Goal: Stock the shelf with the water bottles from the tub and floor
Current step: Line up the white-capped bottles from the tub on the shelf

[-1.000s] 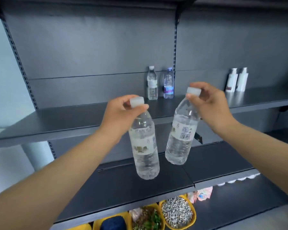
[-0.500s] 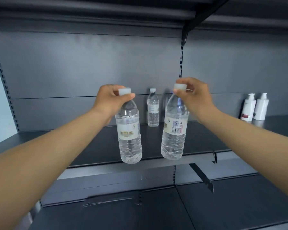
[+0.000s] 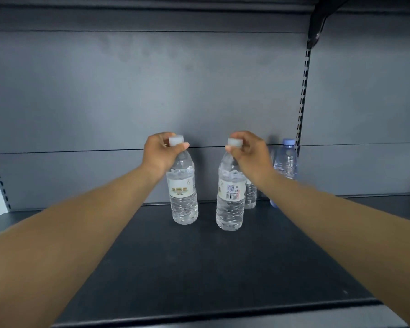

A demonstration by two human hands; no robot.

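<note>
Both hands are clamped on bottle necks just under the caps. The left hand (image 3: 162,151) pinches the left bottle (image 3: 184,197); the right hand (image 3: 249,151) pinches the right bottle (image 3: 230,202). Both bottles stand at frame centre over the shelf (image 3: 199,268), bases at or just above its surface; contact cannot be confirmed.

Hazards:
- Release before the base sits flat: the bottle is tall and narrow and would likely tip.
- The right bottle is close in front of a small bottle (image 3: 251,196). A push further back could knock it over.
- A blue bottle (image 3: 285,162) stands right of centre, behind the right forearm. Withdrawing that arm sideways could strike it.

Contents: both held bottles are capped and filled with clear water to the shoulder. The small bottle also holds clear liquid. The blue bottle's fill level cannot be read.
</note>
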